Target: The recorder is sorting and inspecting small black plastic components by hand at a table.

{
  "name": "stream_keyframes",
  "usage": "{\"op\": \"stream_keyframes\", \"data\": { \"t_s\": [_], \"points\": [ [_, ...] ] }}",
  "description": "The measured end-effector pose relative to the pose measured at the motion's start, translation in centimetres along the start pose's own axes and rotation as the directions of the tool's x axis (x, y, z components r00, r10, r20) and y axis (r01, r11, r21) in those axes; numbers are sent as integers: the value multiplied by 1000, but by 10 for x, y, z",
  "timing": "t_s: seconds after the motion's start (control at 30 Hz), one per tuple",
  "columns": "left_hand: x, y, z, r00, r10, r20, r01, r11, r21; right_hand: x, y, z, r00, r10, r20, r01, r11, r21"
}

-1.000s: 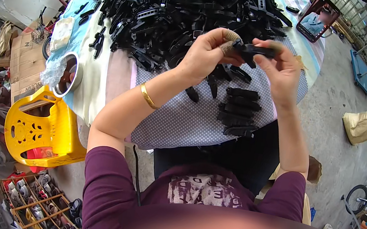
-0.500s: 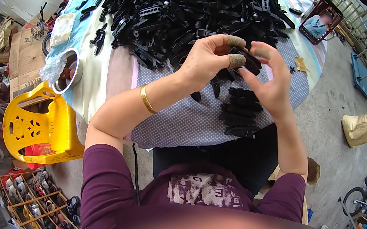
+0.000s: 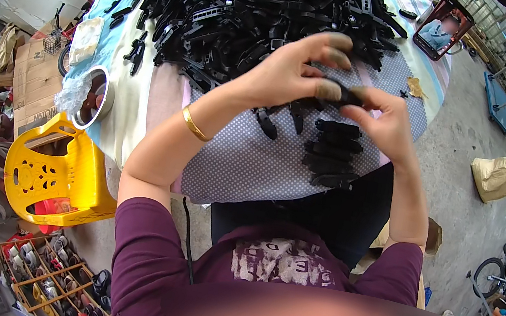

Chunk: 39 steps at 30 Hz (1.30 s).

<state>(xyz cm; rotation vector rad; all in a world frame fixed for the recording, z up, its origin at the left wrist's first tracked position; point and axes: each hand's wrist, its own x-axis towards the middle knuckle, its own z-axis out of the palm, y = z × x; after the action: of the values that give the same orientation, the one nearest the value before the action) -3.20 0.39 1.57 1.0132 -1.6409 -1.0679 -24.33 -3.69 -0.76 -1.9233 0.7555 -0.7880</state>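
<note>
One black piece (image 3: 348,96) sits between the two hands, above the cloth (image 3: 230,171); twelve o'clock here points away from the person. Right thumb and forefinger pinch it at its four o'clock end, so the right hand (image 3: 386,122) has the firm hold. The left hand (image 3: 286,74), at nine o'clock from the piece, is spread: its fingers stand well off toward eleven, and its thumb is at the ten o'clock end. Whether that thumb presses on the piece or only lies just beside it, I cannot tell, as the fingertips are blurred.

The piece's long axis seems to run from ten to four, though the digits hide part of it. Six o'clock from it is a row (image 3: 333,152) of similar black pieces, each with its long axis close to nine-to-three. That slight difference in angle looks like the relation to watch: to match the row, the piece would need a small anticlockwise turn as well as a shift toward six. Of the two hands, the right is nearer the row and, gripping the piece, seems better placed. The big pile (image 3: 242,27) lies at ten o'clock, on the left hand's side.
</note>
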Motion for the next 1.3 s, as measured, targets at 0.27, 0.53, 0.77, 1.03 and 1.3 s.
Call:
{"op": "stream_keyframes", "data": {
  "t_s": [0.27,0.53,0.77,1.03,1.3],
  "points": [
    [-1,-26,-10,983,158,97,-165,503,849,-10,-2,-3,939,-171,297,254,929,-270],
    [0,-27,10,987,152,60,-88,179,980,7,7,8,908,-414,68,380,742,-553],
    [-6,-28,1,935,353,18,-155,362,919,6,12,12,957,-267,115,286,789,-543],
    [7,-14,-13,899,22,-437,-112,977,-181,4,7,9,990,98,-102,-77,978,193],
    [0,-4,2,824,-528,-205,274,689,-670,9,-25,30,924,-349,-156,346,937,-44]
  ]
}}
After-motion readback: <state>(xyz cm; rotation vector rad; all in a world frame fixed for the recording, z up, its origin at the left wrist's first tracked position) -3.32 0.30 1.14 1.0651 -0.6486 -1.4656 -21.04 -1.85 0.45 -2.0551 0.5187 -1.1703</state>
